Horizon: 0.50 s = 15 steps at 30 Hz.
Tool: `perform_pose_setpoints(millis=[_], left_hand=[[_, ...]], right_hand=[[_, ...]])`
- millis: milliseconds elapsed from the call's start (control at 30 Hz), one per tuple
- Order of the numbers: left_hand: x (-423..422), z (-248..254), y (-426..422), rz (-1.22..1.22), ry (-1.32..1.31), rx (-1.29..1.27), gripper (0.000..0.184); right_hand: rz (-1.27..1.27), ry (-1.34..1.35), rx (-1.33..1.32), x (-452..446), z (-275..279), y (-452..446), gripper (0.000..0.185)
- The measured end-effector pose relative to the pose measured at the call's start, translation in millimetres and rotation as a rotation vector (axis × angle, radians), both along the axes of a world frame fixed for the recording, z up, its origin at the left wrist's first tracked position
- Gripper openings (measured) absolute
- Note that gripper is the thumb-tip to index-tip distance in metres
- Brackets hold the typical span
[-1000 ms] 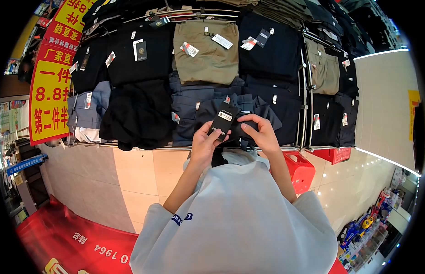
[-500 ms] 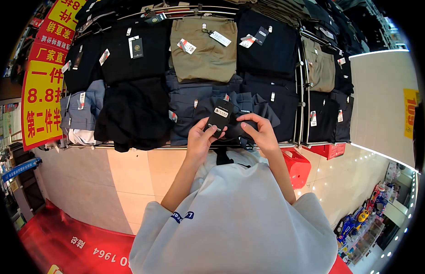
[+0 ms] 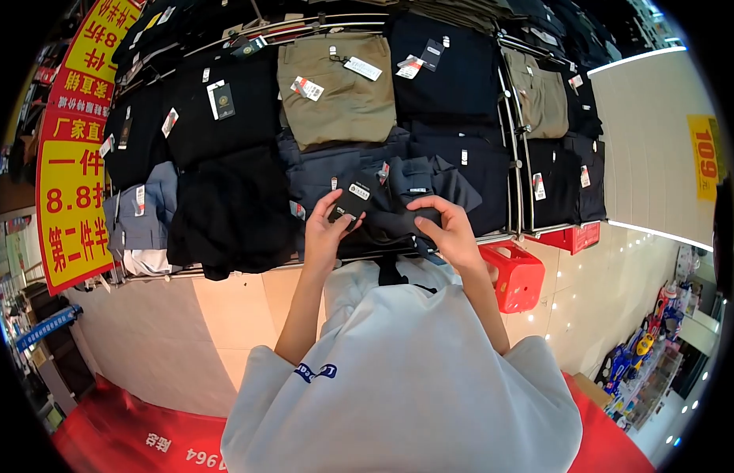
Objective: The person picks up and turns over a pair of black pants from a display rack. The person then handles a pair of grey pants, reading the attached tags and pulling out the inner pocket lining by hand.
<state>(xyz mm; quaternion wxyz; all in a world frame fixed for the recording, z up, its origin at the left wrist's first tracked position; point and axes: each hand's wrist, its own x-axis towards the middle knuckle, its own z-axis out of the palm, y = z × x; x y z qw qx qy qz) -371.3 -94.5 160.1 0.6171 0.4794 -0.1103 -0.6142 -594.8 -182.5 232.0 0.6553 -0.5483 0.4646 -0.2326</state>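
My left hand (image 3: 324,236) pinches a black hang tag (image 3: 353,199) with a small white label on it, thumb on the tag's face. Beside it, my right hand (image 3: 452,232) is closed on a fold of dark grey trousers (image 3: 438,180), gripped between thumb and fingers. The trousers are crumpled over the front edge of the rack, with part of them hidden behind my hands. Blue-grey folded trousers (image 3: 308,169) lie just behind the tag.
Folded khaki trousers (image 3: 335,102) and black trousers (image 3: 442,79) lie further back on the metal rack. A crumpled black garment (image 3: 225,209) is at the left. A red plastic stool (image 3: 515,276) stands at the right, below the rack. A yellow-red sign (image 3: 75,205) hangs at the far left.
My left hand has moved left with the tag, further from my right hand, and the tag is tilted more. My right hand keeps its grip on the trousers. The view has shifted slightly.
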Motion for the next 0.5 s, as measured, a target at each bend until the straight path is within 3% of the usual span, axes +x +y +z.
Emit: perform_pose_setpoints(millis=[33,133,167,300,333,467,500], left_hand=[[4,-21,4,-0.057,-0.257,-0.083,0.048],[11,-13,8,-0.173,-0.997,0.005,0.049],[10,-10,9,-0.111,-1.082,-0.014,0.041],[3,23,13,-0.429,-0.771,-0.111,0.021],[-2,20,15,-0.548,-0.721,-0.182,0.031],[-40,38,16,-0.577,-0.724,-0.317,0.063],[-42,35,17,-0.606,-0.666,-0.208,0.06]], right_hand=[[0.005,0.029,0.005,-4,0,2,0.023],[-0.013,0.047,0.034,-9,8,7,0.03],[-0.025,0.041,0.044,-10,11,9,0.032],[-0.038,-0.055,0.041,-12,9,17,0.039],[-0.026,-0.124,0.059,-12,6,19,0.041],[0.135,-0.428,0.189,1,13,35,0.052],[0.234,-0.312,0.008,6,21,39,0.054]])
